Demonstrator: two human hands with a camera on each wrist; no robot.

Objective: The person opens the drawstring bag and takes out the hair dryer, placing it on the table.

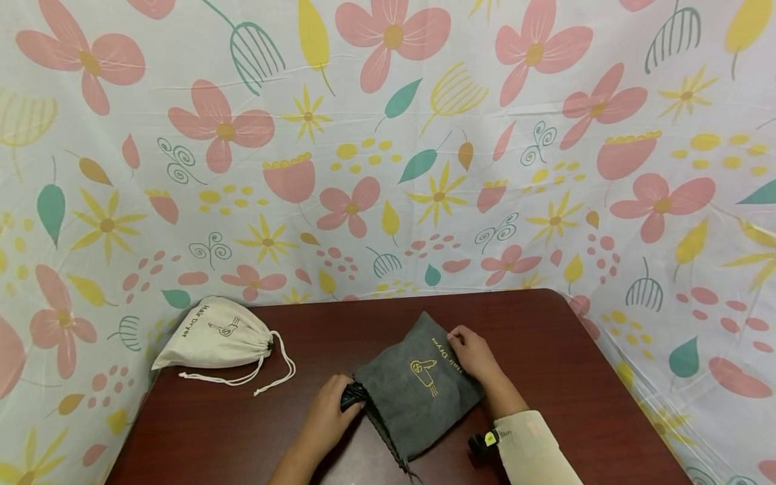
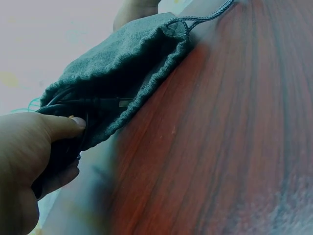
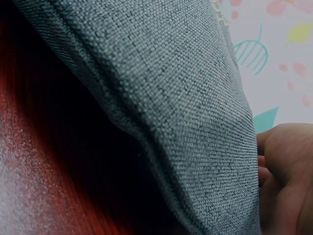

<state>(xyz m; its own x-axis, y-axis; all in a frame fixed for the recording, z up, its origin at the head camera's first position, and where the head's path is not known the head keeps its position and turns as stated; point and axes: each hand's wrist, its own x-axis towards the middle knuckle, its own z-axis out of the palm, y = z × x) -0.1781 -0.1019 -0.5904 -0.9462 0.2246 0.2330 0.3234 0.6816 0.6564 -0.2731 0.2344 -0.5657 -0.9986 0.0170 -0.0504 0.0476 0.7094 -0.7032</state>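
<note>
A dark grey drawstring bag [image 1: 418, 387] lettered "Hair Dryer", with a gold dryer drawing, lies slanted above the table. Its mouth faces left and gapes in the left wrist view, where the ribbed rim [image 2: 161, 73] shows. My left hand [image 1: 324, 411] grips a bundled black cord [image 1: 351, 396] at that mouth, thumb on top. Part of the cord, with a plug [image 2: 110, 103] showing a metal end, lies inside the opening; deeper contents are hidden. At the bag's far, closed end, my right hand [image 1: 475, 353] holds the fabric, its fingers partly hidden behind the cloth.
On the left of the brown table [image 1: 303, 337] lies a cream drawstring bag [image 1: 224, 333], also lettered "Hair Dryer", its white cords trailing. A black wrist camera [image 1: 481, 443] sits by the right sleeve [image 1: 533, 444]. A flowered cloth [image 1: 364, 135] hangs behind the table.
</note>
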